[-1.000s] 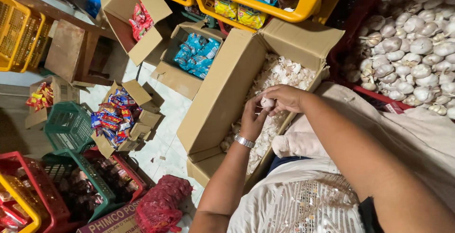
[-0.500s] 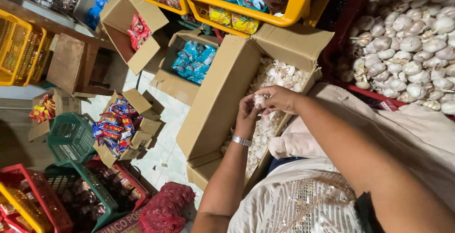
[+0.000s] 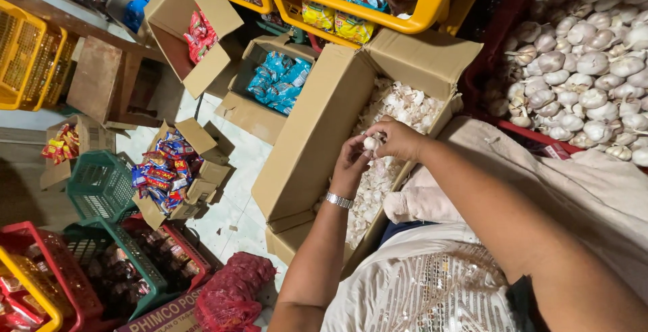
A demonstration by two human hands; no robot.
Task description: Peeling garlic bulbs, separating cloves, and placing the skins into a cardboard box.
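Garlic bulb (image 3: pixel 370 143) pinched between left hand (image 3: pixel 352 164) and right hand (image 3: pixel 403 140) fingertips | over cardboard box (image 3: pixel 317 136) far end | light, firm, papery skin likely flaky | grip round body.

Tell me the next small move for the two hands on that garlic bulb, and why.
Probably keep peeling: both the left hand and right hand pinch one garlic bulb directly above the long cardboard box, whose bottom is covered with papery white skins, so loosened skin would fall in there.
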